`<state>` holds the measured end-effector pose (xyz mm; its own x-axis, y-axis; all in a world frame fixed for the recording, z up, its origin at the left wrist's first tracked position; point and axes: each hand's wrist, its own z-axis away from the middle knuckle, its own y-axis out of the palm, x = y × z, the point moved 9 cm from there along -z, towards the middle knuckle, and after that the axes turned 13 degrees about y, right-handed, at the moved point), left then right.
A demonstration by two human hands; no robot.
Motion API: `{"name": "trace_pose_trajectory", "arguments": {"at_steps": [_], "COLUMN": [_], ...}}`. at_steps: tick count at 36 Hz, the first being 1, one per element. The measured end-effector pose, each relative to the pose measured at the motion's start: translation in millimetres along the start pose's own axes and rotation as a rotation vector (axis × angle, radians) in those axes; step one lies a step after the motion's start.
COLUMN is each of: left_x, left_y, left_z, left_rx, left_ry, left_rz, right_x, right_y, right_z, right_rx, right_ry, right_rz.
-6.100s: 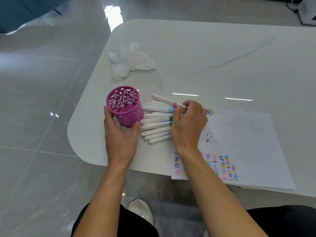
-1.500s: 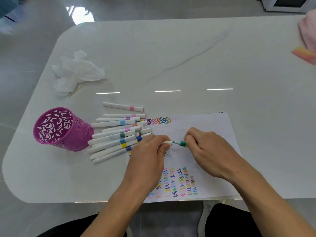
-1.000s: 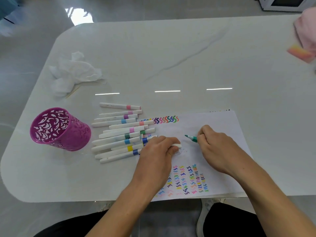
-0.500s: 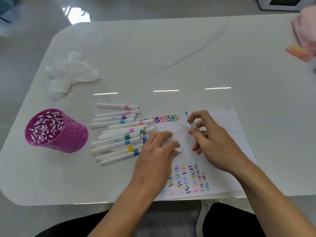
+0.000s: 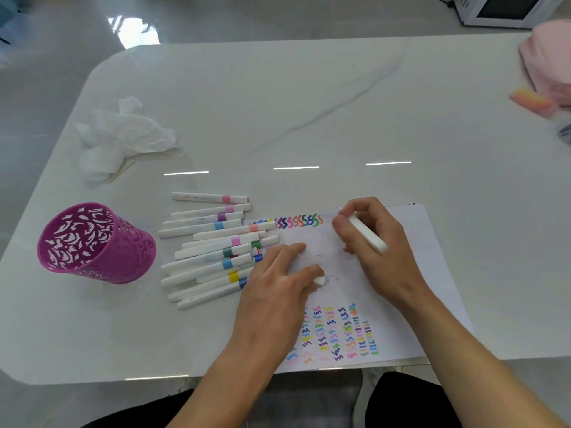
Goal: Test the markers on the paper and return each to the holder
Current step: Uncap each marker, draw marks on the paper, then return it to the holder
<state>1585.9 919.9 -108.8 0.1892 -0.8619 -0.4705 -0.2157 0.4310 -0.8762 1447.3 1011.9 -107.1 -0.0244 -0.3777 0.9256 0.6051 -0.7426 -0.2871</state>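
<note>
My right hand [image 5: 375, 245] grips an uncapped white marker [image 5: 367, 236] in a writing hold, its tip down at the top of the paper [image 5: 432, 273], just right of a row of coloured squiggles [image 5: 299, 221]. My left hand [image 5: 278, 291] rests on the paper and holds the marker's white cap [image 5: 319, 281] between thumb and fingers. Several capped markers [image 5: 213, 251] lie in a loose pile left of the paper. The purple cut-out holder [image 5: 92, 242] stands at the far left, tilted, with nothing seen inside.
A crumpled white tissue [image 5: 123, 137] lies at the back left of the white table [image 5: 309, 103]. A pink cloth [image 5: 547, 63] and a pink-yellow block [image 5: 530, 101] sit at the back right. The paper's near edge overhangs the table front.
My hands pulled the green marker's cap off. The right hand turned the marker into a writing hold and carried its tip up to the squiggle row; the left hand stayed, keeping the cap.
</note>
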Motion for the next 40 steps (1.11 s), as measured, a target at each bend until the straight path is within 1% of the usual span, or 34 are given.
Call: {"name": "trace_pose_trajectory", "arguments": {"at_steps": [4,11,16,19,35,40], "left_x": [1.4,0.3,-2.2,-3.6,-4.8,-4.2], "left_y": [0.5,1.8,-1.0,-1.7,1.5,2.7], "left_z": [0.0,-1.7,-3.2,-3.5,-4.5,-4.2], "left_rx": [0.002,0.014,0.017,0.011,0.037,0.042], "left_ry": [-0.014,-0.011,0.01,0.011,-0.034,-0.041], "left_rz": [-0.009,-0.051,-0.051,-0.037,-0.062,-0.044], "right_x": [-4.9,-9.9,-15.0,-17.4,-18.5,-19.6], "right_y": [-3.1,-4.9,-1.0,-2.2,0.4,1.4], "right_z": [-2.0,-13.6,-20.3,-19.4,-19.9,-21.2], "right_rx": [-0.038,-0.059,-0.103,-0.13,-0.137,-0.126], "right_ry": [0.0,0.024,0.053,0.041,-0.003,0.014], "right_rz": [-0.068,-0.163,-0.144,-0.089,-0.028,-0.026]}}
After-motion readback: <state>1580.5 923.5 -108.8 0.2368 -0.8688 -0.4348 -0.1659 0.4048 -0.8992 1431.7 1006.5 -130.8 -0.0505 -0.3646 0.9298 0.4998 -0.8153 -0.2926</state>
